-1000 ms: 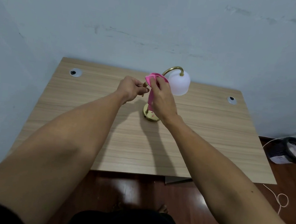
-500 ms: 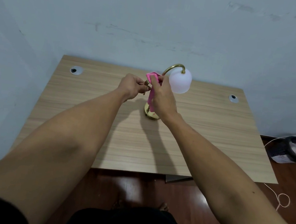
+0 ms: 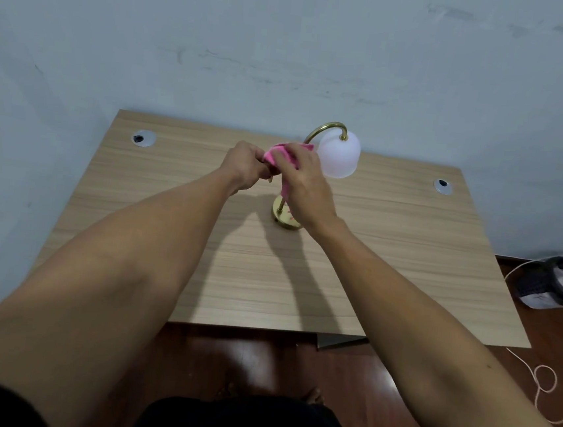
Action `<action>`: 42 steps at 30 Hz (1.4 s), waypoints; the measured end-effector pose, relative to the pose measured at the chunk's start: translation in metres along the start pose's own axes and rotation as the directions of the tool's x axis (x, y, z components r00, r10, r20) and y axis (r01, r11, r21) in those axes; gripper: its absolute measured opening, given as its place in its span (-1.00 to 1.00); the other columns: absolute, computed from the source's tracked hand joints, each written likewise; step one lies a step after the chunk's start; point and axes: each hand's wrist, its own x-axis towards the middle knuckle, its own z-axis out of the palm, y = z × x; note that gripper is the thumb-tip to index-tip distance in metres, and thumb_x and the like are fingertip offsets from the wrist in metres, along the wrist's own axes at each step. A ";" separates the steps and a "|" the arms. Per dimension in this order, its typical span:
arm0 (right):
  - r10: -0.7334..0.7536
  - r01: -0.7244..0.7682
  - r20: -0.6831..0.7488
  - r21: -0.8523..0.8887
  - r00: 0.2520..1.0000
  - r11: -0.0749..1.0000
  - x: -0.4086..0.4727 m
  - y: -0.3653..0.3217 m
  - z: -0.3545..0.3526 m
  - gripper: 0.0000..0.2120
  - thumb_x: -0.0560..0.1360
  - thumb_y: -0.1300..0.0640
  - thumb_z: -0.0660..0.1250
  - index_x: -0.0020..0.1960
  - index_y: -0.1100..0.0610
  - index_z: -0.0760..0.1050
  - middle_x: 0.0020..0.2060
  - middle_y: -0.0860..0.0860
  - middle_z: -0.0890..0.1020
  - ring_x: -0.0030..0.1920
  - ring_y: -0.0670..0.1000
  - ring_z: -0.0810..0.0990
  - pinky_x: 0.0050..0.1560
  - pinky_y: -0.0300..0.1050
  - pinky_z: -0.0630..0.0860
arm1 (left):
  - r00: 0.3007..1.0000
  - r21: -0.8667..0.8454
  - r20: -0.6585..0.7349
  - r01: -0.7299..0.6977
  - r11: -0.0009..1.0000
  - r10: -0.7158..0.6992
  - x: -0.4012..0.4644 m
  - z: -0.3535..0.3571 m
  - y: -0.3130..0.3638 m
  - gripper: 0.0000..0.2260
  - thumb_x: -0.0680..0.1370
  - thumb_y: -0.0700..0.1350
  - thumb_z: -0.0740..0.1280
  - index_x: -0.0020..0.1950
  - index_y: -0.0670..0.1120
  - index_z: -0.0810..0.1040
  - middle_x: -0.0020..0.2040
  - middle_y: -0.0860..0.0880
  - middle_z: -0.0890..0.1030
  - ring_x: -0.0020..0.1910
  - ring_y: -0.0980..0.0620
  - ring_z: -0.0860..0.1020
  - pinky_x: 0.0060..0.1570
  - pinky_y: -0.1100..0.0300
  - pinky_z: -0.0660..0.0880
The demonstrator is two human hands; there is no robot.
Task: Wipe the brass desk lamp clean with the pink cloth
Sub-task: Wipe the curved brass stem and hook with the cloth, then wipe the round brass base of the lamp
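The brass desk lamp (image 3: 286, 215) stands mid-desk (image 3: 406, 259); I judge it top-heavy, its frosted shade (image 3: 339, 155) at 1 o'clock fragile. The stem is my safest hold. The pink cloth (image 3: 273, 155), soft and limp, wraps the stem. My right hand (image 3: 305, 188) clenches it; my left hand (image 3: 245, 165) pinches its 9 o'clock end.
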 end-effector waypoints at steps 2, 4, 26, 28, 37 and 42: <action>-0.077 0.090 0.072 -0.190 0.994 0.978 0.004 0.007 -0.002 -0.41 0.35 0.52 0.29 0.32 0.15 0.56 0.36 0.16 0.53 0.26 0.26 0.52 -0.08 -0.14 0.29 | 1.000 0.037 -0.019 0.014 0.999 -0.014 -0.002 0.005 0.005 -0.88 0.42 -0.35 0.43 -0.23 -0.16 0.71 -0.38 -0.05 0.61 -0.59 0.31 0.43 -0.34 0.25 0.38; -0.098 0.112 0.072 -0.230 0.993 0.967 0.003 0.011 -0.003 -0.38 0.31 0.52 0.31 0.33 0.15 0.56 0.35 0.18 0.54 0.24 0.27 0.54 -0.10 -0.14 0.24 | 0.999 0.036 -0.034 0.011 0.999 -0.010 -0.003 0.008 0.006 -0.91 0.42 -0.33 0.43 -0.20 -0.20 0.72 -0.36 -0.08 0.61 -0.60 0.30 0.41 -0.33 0.25 0.38; 0.355 -0.355 -0.003 0.037 0.935 0.934 -0.047 0.089 0.029 -0.81 0.65 0.07 0.22 0.12 -0.04 0.61 -0.21 -0.31 0.62 -0.16 -0.38 0.59 -0.14 -0.43 0.46 | 0.983 0.029 -0.139 0.126 0.992 -0.121 -0.018 0.046 -0.026 -0.55 0.43 -0.15 0.60 0.28 -0.19 0.63 0.08 -0.09 0.64 0.07 0.00 0.61 0.15 0.16 0.54; 0.406 -0.415 0.092 0.127 0.909 0.901 -0.046 0.093 0.030 -0.73 0.64 0.18 0.24 0.27 0.02 0.60 0.04 -0.12 0.68 0.03 -0.26 0.62 0.06 -0.23 0.50 | 0.976 0.042 -0.139 0.177 0.983 -0.169 -0.021 0.055 -0.032 -0.47 0.45 -0.12 0.59 0.38 -0.18 0.55 0.23 -0.13 0.62 0.22 -0.05 0.59 0.29 0.10 0.52; 0.564 -0.601 0.209 0.308 0.799 0.737 -0.023 0.158 0.068 -0.71 0.65 0.29 0.18 0.29 0.21 0.57 0.23 0.15 0.60 0.21 0.11 0.55 0.08 -0.24 0.35 | 0.943 0.169 -0.120 0.327 0.930 -0.310 0.002 0.104 -0.072 -0.30 0.46 -0.04 0.57 0.54 -0.13 0.39 0.49 -0.14 0.48 0.43 -0.14 0.49 0.41 -0.01 0.45; 0.430 -0.535 0.325 0.406 0.842 0.741 -0.011 0.166 0.102 -0.61 0.66 0.22 0.11 0.35 0.02 0.60 -0.01 0.13 0.69 0.02 -0.16 0.69 -0.07 -0.34 0.53 | 0.972 0.307 -0.076 0.236 0.922 -0.224 0.020 0.133 -0.092 -0.35 0.33 -0.06 0.63 0.39 -0.09 0.54 0.29 -0.13 0.64 0.26 -0.17 0.59 0.12 0.18 0.41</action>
